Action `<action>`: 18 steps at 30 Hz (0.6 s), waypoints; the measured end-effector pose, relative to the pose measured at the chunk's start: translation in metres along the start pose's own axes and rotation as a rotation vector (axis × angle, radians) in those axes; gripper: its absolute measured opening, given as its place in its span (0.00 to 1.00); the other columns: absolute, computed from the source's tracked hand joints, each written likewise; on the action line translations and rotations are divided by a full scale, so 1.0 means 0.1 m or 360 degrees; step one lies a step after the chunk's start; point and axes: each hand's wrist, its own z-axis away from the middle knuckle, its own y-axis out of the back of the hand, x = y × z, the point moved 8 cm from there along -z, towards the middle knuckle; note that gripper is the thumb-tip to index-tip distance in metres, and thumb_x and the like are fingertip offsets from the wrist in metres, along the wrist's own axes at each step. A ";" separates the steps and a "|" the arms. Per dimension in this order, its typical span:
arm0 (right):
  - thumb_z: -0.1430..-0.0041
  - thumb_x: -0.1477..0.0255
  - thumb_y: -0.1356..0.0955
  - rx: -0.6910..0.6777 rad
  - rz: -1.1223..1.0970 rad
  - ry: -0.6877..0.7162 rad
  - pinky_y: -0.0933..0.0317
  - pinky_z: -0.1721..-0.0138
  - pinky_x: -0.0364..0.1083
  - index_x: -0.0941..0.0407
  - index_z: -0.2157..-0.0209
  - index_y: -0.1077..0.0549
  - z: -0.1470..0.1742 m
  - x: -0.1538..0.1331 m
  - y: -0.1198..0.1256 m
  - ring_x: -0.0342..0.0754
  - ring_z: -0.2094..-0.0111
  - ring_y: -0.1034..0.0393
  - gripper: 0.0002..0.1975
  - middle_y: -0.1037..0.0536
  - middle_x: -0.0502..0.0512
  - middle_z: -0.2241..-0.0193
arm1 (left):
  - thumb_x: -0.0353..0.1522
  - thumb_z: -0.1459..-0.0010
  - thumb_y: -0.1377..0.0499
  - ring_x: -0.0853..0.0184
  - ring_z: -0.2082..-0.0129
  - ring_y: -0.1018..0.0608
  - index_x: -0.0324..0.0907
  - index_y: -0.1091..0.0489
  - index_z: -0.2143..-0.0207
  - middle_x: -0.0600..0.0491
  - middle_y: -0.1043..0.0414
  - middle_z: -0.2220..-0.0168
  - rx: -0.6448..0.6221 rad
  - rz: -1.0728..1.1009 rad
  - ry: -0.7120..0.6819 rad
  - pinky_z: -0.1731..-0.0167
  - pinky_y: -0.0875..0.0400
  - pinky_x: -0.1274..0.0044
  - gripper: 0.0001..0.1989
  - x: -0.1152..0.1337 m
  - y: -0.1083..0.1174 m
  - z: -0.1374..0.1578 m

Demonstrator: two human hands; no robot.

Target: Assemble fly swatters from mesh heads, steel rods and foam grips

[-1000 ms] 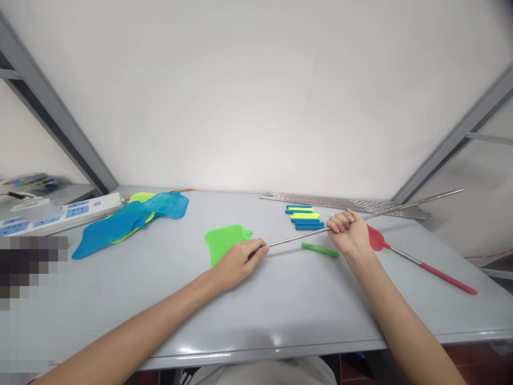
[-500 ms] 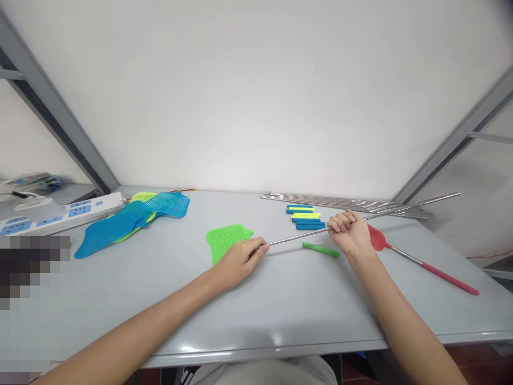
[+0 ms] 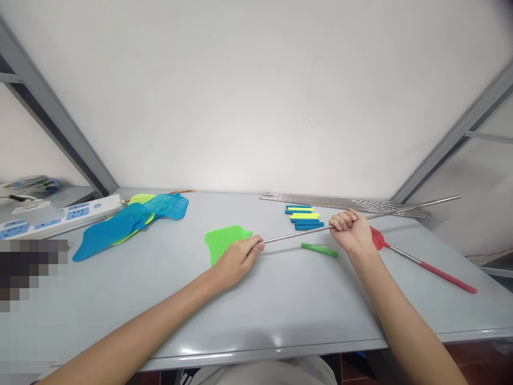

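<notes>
A thin metal rod [image 3: 296, 235] runs between my two hands, raised over the table and slanting up to the right. My left hand [image 3: 236, 259] pinches its left end, beside a green fly swatter head [image 3: 226, 239] that the hand partly covers. Farther along, my right hand [image 3: 349, 231] is wrapped round the rod, whose free end sticks out to the right. Below the rod lies a green handle sleeve [image 3: 319, 249]. Behind my right wrist is a red fly swatter [image 3: 404, 254], its head partly hidden.
Blue and yellow swatter heads [image 3: 108, 235] lie heaped at the left, by a white power strip [image 3: 100, 206]. Several blue and yellow handle sleeves [image 3: 306, 220] lie at the back. A bundle of metal rods [image 3: 328, 201] lies along the wall [image 3: 256, 96]. Grey frame posts stand at both sides.
My left hand has shifted very slightly left along with the rod's left end. Both hands keep their grip, and the view has moved a little. The things on the table lie as before.
</notes>
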 end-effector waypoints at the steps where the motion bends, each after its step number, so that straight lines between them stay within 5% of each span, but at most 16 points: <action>1: 0.51 0.77 0.45 -0.0004 0.0002 -0.0003 0.59 0.90 0.38 0.56 0.85 0.57 0.00 0.00 0.00 0.38 0.90 0.62 0.14 0.58 0.43 0.91 | 0.36 0.43 0.63 0.73 0.80 0.41 0.41 0.46 0.76 0.59 0.47 0.81 0.0005 0.0002 0.0004 0.78 0.49 0.80 0.14 0.00 0.00 0.00; 18: 0.52 0.77 0.44 0.0017 -0.0028 0.0005 0.59 0.90 0.38 0.56 0.85 0.57 0.02 0.03 -0.01 0.38 0.90 0.62 0.14 0.58 0.42 0.91 | 0.37 0.43 0.62 0.73 0.82 0.48 0.40 0.56 0.82 0.59 0.56 0.83 -0.0024 0.0029 0.0029 0.80 0.51 0.79 0.16 -0.06 -0.05 -0.01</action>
